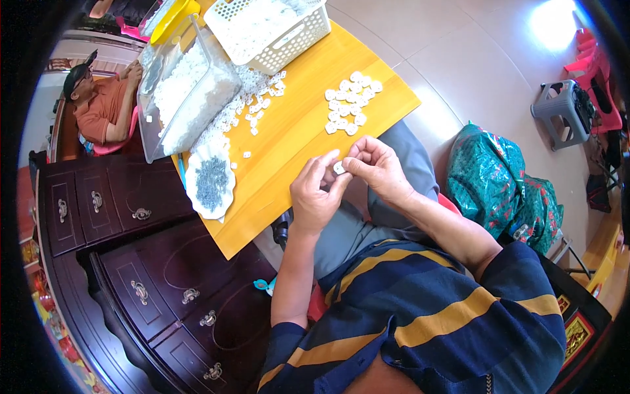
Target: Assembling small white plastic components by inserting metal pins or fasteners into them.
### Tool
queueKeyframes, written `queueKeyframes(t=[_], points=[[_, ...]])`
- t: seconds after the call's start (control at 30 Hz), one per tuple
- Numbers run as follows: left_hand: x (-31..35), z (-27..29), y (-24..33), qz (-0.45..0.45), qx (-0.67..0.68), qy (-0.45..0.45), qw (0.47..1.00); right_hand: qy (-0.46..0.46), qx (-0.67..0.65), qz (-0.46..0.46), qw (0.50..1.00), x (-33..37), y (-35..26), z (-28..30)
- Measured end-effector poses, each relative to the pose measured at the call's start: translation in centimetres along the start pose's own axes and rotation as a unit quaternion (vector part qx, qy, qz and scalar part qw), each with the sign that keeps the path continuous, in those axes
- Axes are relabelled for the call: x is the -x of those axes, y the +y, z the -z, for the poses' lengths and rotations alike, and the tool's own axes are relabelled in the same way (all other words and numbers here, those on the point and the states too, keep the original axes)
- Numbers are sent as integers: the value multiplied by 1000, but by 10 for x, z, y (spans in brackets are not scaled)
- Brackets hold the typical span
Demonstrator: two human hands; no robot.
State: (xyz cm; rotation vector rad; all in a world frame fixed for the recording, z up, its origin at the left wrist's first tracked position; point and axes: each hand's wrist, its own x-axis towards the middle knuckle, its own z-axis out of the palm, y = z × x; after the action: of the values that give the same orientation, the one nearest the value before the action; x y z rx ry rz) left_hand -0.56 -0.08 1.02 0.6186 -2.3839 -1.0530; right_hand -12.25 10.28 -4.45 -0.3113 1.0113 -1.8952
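Holding 1 white piece [338, 168] between left hand [311, 199] and right hand [386, 175].

Your left hand [314, 192] and right hand [380, 172] meet at the near edge of the wooden surface [295, 118], fingertips pinching a small white piece [338, 168]. Beyond them lies a loose cluster of white pieces [353, 102]. To your left, a scalloped dish [191, 180] holds dark slender bits, near a clear bin [152, 141] and a perforated basket [298, 43].
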Motion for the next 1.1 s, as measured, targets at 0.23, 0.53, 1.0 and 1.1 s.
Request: queueKeyframes(t=[0.23,0.53,1.0,1.1], points=[[-14,0,-10,15,13,1,1000,23,34,-21,999,0,0,3],[-44,-14,-21,-38,-174,21,984,118,-18,5,993,1,-10,-4],[5,145,-113,99,-168,182,964,75,-4,-24,997,6,-9,-6],[16,188,-129,119,-306,154,932,80,13,-20,997,5,-10,-7]])
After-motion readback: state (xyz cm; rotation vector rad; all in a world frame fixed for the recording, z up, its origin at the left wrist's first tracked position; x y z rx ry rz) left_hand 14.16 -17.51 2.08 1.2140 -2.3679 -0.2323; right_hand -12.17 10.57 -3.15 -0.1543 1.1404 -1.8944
